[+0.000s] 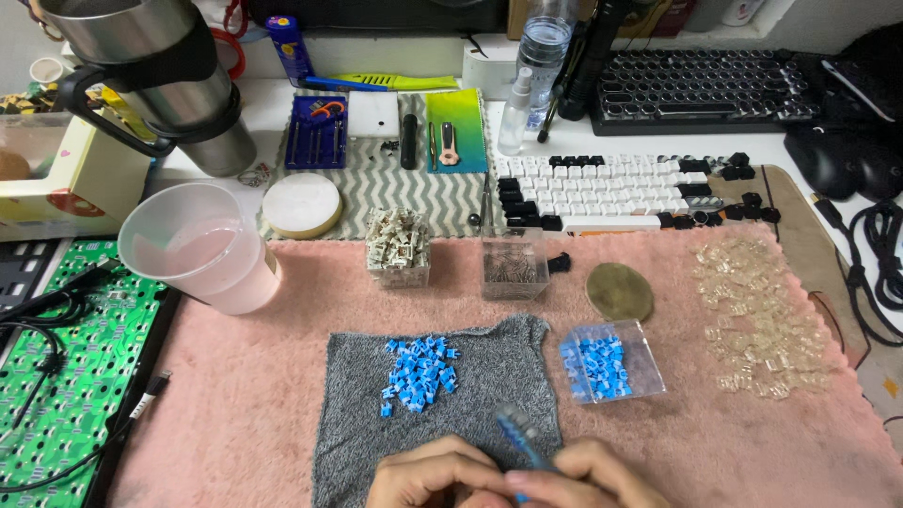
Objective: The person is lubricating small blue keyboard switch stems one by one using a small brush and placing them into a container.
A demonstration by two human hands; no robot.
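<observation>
Blue brush [520,435] pinched in right hand [583,478], left hand [423,475] closed on a hidden small part, low over grey cloth [357,414]; best kept steady near blue stems [419,373].

I see a thin blue brush-like tool [523,438] held slanted at the bottom edge of the view, its pale, blurred tip pointing up and left over a grey knitted cloth [489,362]. I can make out something small and blue pinched just below it, mostly hidden. Near the tip, on that cloth, a loose pile of small blue switch stems [418,373] lies scattered, some upright, some tipped over, touching one another.
</observation>
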